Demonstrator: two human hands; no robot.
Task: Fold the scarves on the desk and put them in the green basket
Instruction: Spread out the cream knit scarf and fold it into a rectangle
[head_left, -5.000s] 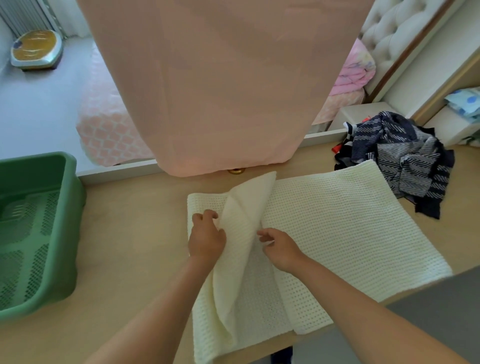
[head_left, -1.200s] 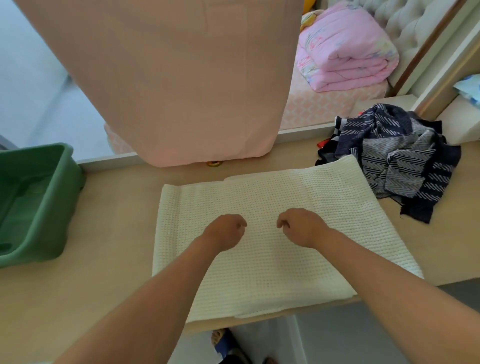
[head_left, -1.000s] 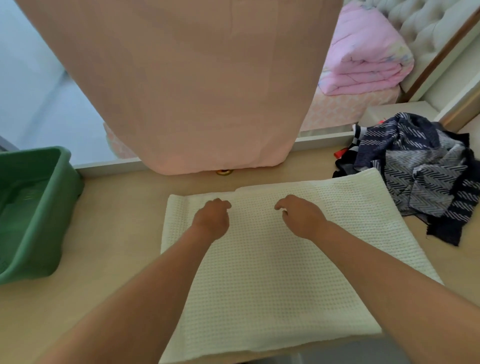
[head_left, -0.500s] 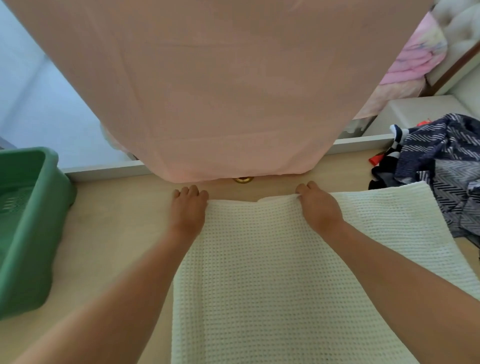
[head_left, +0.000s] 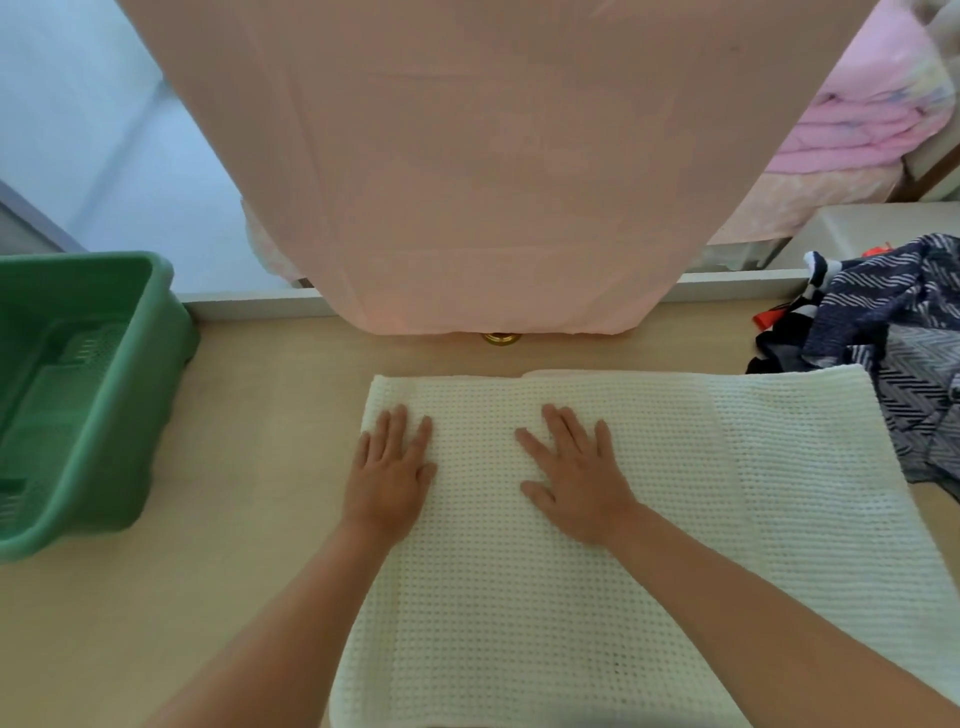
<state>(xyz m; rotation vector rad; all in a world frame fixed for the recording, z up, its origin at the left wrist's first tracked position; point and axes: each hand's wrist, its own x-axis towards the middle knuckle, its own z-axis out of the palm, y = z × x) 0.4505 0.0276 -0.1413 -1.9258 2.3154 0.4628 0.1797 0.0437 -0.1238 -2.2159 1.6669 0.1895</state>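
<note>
Pressing the cream scarf beneath, left hand and right hand lie flat, fingers straight.

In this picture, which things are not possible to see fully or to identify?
Head view:
- Cream scarf: near edge cut off by the frame bottom.
- Green basket: left part cut off by the left edge.
- Dark scarf pile: runs off the right edge; count unclear.
- Small gold object: mostly hidden under the pink cloth.
</note>
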